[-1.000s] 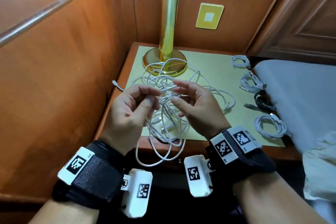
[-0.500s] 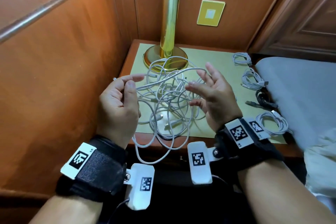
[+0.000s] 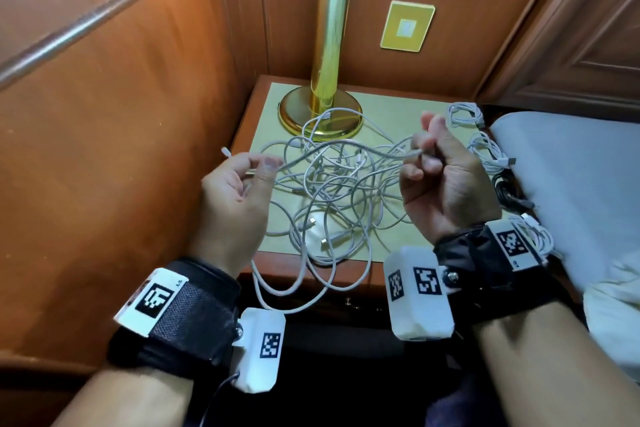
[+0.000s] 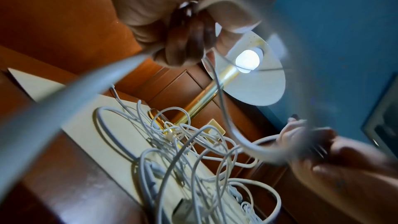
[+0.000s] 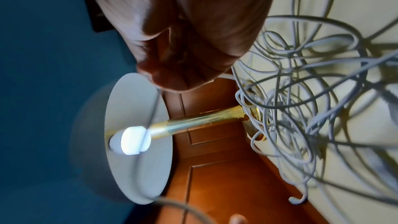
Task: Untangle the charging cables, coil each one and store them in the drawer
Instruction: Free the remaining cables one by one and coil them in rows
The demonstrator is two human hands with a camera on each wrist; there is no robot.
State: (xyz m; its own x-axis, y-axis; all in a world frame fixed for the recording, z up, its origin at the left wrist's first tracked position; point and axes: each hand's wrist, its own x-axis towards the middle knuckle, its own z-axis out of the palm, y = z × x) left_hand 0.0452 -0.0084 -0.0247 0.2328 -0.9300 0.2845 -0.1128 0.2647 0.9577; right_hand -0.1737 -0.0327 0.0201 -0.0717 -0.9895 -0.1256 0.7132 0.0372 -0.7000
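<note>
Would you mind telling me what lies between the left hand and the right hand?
In the head view, one white cable stretches from the left hand to the right hand; both pinch it. Beneath it the tangled cables lie on the nightstand.

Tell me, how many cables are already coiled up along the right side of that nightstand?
4, in a row along the right edge: a white coil at the back, another white coil, a black coil, and a white coil nearest, partly hidden behind the right wrist.

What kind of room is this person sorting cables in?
Probably a bedroom, perhaps in a hotel: a wooden nightstand carries a lit brass lamp, a bed's mattress lies beside it, and wood panelling lines the wall.
</note>
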